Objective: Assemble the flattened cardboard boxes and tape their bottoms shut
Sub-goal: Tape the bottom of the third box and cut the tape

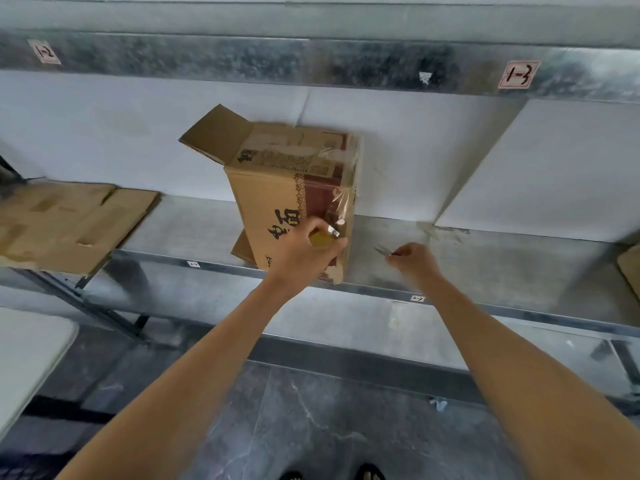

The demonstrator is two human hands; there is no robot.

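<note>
On my feed the metal shelf (450,258) fills most of the view, running from left to right with pale wall panels behind it. Below it lies a dark stone floor (311,427), with the corner of a white table (27,358) at the left edge.

A pile of flattened cardboard (62,223) lies on the left end of the shelf and overhangs its front edge. The cardboard box (273,202) stands near the middle of the shelf, well apart from that pile. It is slightly tilted, and its lower corner reaches the shelf's front lip. One flap sticks out open at its upper left, while the printed flaps on top lie closed. I cannot see inside the box. A strip of clear tape (341,199) runs over the top right edge and down the front face.

My left hand (304,251) is against that front face near its right edge, fingers curled round a yellowish tape roll (320,239). My right hand (414,259) hovers over the shelf just right of the box, not touching it. Its fingers are curled in and the thumb and forefinger pinch a small metal cutter (382,250) that points left. The cutter is too blurred for me to tell how its blades stand.

Handwritten labels on the upper rail read 1-2 (45,51) and 1-3 (518,75).
</note>
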